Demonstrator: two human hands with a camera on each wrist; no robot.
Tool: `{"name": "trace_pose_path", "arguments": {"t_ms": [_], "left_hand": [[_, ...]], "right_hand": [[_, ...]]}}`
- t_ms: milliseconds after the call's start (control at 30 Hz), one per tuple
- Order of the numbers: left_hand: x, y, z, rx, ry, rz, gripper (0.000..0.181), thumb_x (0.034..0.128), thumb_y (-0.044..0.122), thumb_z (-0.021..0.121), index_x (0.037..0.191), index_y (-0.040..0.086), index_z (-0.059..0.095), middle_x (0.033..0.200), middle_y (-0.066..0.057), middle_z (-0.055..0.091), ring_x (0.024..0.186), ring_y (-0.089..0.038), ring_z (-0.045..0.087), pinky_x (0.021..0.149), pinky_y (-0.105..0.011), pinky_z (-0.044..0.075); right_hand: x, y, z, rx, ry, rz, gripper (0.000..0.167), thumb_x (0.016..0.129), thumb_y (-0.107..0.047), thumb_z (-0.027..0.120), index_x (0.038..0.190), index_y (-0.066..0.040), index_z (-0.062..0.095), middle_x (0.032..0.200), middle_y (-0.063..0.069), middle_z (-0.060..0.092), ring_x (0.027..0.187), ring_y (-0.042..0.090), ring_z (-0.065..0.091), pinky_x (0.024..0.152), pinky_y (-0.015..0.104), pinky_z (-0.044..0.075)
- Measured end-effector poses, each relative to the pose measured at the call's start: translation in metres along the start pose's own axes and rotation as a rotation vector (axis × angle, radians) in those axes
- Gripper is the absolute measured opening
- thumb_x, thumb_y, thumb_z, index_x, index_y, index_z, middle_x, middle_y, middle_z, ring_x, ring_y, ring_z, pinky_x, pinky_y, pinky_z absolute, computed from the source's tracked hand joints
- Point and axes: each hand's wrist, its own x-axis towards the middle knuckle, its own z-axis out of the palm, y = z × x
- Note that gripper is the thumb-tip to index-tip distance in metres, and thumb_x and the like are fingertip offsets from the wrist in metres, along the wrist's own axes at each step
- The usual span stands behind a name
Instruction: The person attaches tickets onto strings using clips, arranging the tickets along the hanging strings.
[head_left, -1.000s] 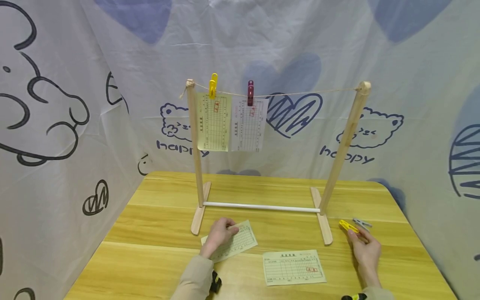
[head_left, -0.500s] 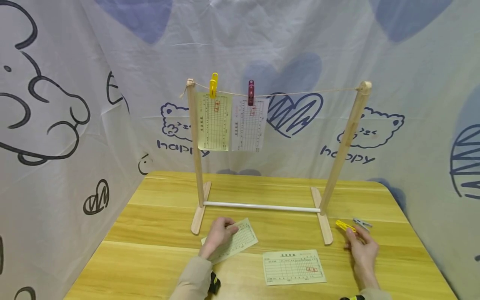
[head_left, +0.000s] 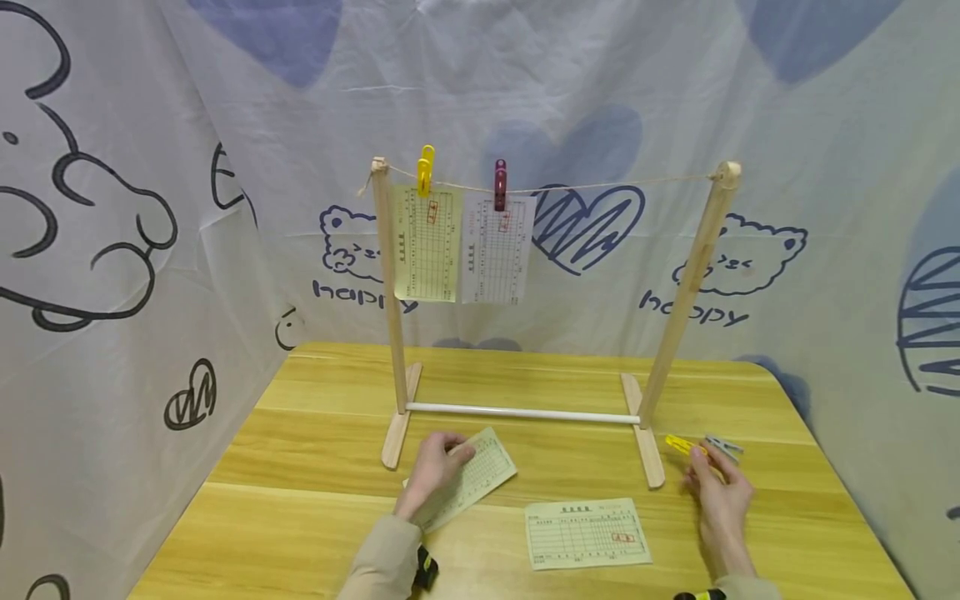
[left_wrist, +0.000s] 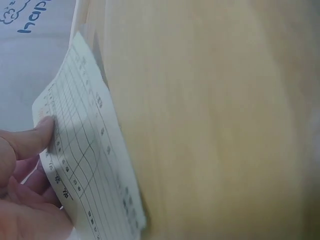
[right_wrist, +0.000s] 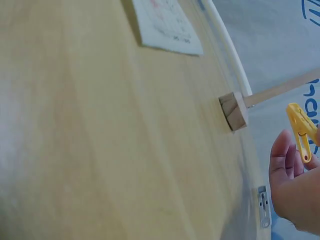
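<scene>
My left hand [head_left: 435, 467] pinches a pale green printed form slip [head_left: 489, 468]; the left wrist view shows the thumb on its printed face and the other fingers behind it. That slip is tilted up from the wooden table [head_left: 300, 500]. Between thumb and fingers, my right hand [head_left: 722, 498] holds a yellow clothespin [head_left: 679, 444], raised above the tabletop in the right wrist view. A grey clothespin [right_wrist: 264, 207] lies on the table beside this hand. Another pale form slip [head_left: 588, 535] with a red stamp lies flat between the hands.
Behind the hands stands a wooden frame [head_left: 682, 308] with a white crossbar [head_left: 525, 412] and a string [head_left: 615, 183]. A yellow clothespin [head_left: 425, 171] and a dark red clothespin [head_left: 500, 185] hold a yellowish form [head_left: 427, 250] and a white form [head_left: 497, 254] on it.
My right hand has shifted a little to the left with the yellow clothespin, which has turned slightly. The slip in my left hand has turned and its far corner has risen slightly.
</scene>
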Motion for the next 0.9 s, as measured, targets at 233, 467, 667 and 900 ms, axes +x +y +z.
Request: {"name": "trace_pose_path", "arguments": {"t_ms": [233, 467, 667, 900], "left_hand": [[0.0, 0.004, -0.001, -0.046, 0.028, -0.006, 0.015, 0.0938, 0.011, 0.07, 0.101, -0.001, 0.075, 0.093, -0.014, 0.075, 0.08, -0.011, 0.059, 0.068, -0.02, 0.047], [0.001, 0.01, -0.002, -0.104, 0.094, 0.018, 0.016, 0.0922, 0.012, 0.072, 0.101, -0.001, 0.076, 0.09, -0.015, 0.075, 0.075, -0.008, 0.056, 0.064, -0.017, 0.044], [0.001, 0.019, -0.002, -0.191, 0.146, -0.013, 0.019, 0.0918, 0.015, 0.073, 0.102, -0.001, 0.075, 0.091, -0.016, 0.075, 0.073, -0.009, 0.057, 0.062, -0.017, 0.046], [0.003, 0.028, -0.001, -0.253, 0.192, -0.007, 0.022, 0.0923, 0.018, 0.074, 0.105, 0.0, 0.075, 0.096, -0.018, 0.076, 0.076, -0.008, 0.061, 0.065, -0.016, 0.049]], "right_hand": [[-0.005, -0.007, 0.006, 0.133, -0.006, -0.024, 0.025, 0.092, -0.014, 0.072, 0.117, -0.013, 0.072, 0.094, -0.006, 0.058, 0.07, 0.005, 0.062, 0.062, 0.017, 0.057], [-0.012, -0.014, 0.013, 0.308, -0.032, -0.047, 0.015, 0.09, -0.004, 0.072, 0.103, -0.011, 0.073, 0.086, -0.002, 0.063, 0.069, 0.008, 0.067, 0.062, 0.02, 0.059], [-0.017, -0.021, 0.017, 0.397, -0.059, -0.06, 0.015, 0.091, 0.003, 0.068, 0.105, -0.003, 0.071, 0.088, 0.0, 0.069, 0.074, 0.012, 0.072, 0.066, 0.021, 0.06], [-0.022, -0.028, 0.025, 0.456, -0.093, -0.042, 0.02, 0.09, -0.002, 0.071, 0.11, -0.002, 0.068, 0.099, 0.004, 0.069, 0.084, 0.013, 0.071, 0.075, 0.023, 0.062]]}}
